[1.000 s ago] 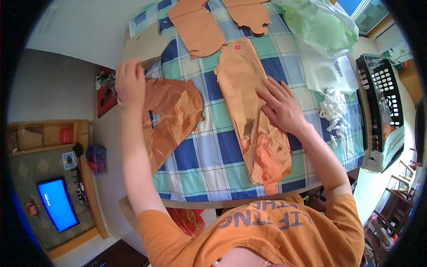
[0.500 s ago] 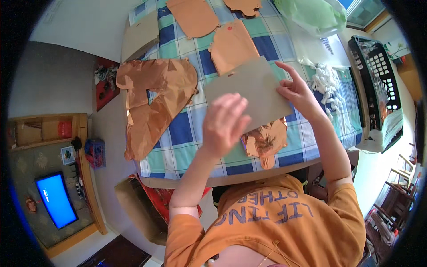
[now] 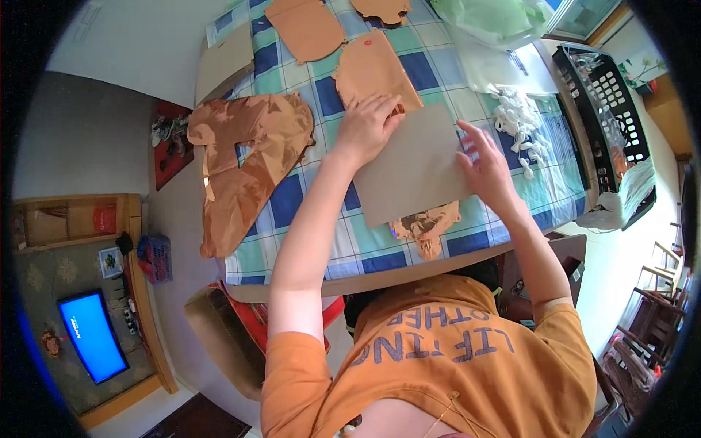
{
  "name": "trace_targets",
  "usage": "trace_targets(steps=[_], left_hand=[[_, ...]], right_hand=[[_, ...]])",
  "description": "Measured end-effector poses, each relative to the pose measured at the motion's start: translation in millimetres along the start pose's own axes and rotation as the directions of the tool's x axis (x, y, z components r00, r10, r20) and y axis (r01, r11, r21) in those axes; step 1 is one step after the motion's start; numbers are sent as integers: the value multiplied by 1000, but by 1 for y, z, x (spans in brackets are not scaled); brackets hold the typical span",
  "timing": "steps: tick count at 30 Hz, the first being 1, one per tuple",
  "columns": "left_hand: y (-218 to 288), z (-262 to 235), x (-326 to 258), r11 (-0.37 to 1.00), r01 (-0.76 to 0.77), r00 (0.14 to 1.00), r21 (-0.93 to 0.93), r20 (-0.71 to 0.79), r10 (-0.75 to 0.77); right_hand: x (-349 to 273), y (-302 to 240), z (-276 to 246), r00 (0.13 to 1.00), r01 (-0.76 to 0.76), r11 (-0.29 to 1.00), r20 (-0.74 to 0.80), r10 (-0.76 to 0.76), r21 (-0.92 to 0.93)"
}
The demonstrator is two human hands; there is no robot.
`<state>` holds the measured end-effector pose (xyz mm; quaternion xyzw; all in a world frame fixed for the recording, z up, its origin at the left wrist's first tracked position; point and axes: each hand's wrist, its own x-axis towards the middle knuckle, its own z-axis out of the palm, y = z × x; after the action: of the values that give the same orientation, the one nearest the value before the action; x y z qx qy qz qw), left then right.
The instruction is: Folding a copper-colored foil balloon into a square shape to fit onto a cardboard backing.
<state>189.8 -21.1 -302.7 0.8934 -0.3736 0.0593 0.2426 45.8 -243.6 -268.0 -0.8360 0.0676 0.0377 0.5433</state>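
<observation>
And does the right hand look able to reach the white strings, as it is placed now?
Probably yes. The right hand is by the right edge of the grey card; the white strings lie uncovered farther right on the checked tablecloth, with nothing visible blocking between.

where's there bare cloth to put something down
Two patches of checked cloth look free: between the red-marked foil and clear plastic, and between the leftmost copper foil and central grey card, though the left forearm crosses over that. Crowded: the card, with left hand and right hand at its edges.
</observation>
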Motion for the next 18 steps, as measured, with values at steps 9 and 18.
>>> trace_targets(steps=[9, 18], left_hand=[[-4, 13, -7, 999, -48, 995, 0, -93, 48], [-7, 16, -5, 993, -112, 986, 30, -117, 115]], right_hand=[[24, 13, 46, 798, 562, 573, 210, -564, -596], [34, 10, 44, 826, 530, 599, 205, -525, -600]])
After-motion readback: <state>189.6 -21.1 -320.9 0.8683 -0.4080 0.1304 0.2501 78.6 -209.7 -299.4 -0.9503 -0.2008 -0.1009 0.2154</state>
